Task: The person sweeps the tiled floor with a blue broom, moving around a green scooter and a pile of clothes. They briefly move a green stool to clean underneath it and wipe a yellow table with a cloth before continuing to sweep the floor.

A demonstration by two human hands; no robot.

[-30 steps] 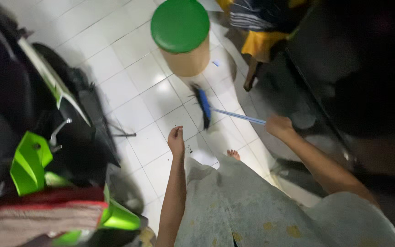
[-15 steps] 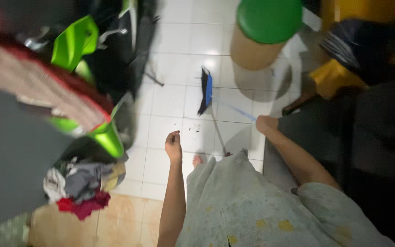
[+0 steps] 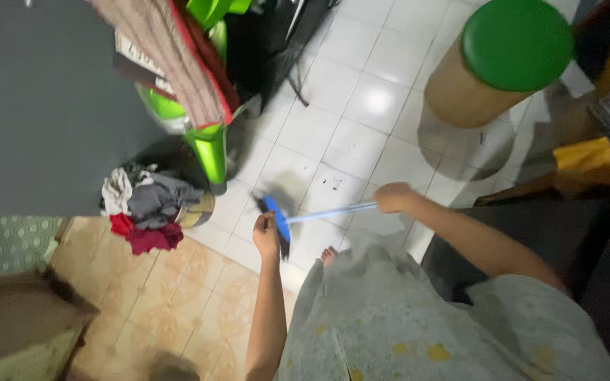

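Note:
My right hand (image 3: 394, 197) grips the thin light-blue handle (image 3: 330, 212) of a small broom. Its blue head with dark bristles (image 3: 277, 224) rests on the white tiled floor (image 3: 351, 144), right beside my left hand (image 3: 266, 231). My left hand hangs loosely curled in front of me and holds nothing. A few dark specks of dirt (image 3: 333, 185) lie on a tile just beyond the broom. My bare toes (image 3: 328, 255) show under the hem of my pale patterned dress (image 3: 390, 317).
A tan barrel with a green lid (image 3: 492, 67) stands at the upper right. A black and green motorbike (image 3: 210, 141) with a striped cloth (image 3: 171, 56) over it is at upper left, a pile of clothes (image 3: 142, 208) beside it. Dark furniture (image 3: 573, 226) fills the right.
The broom head has swept from beside the barrel toward me and to the left, ending beside my left hand. My view has swung left, showing the clothes pile and patterned floor tiles.

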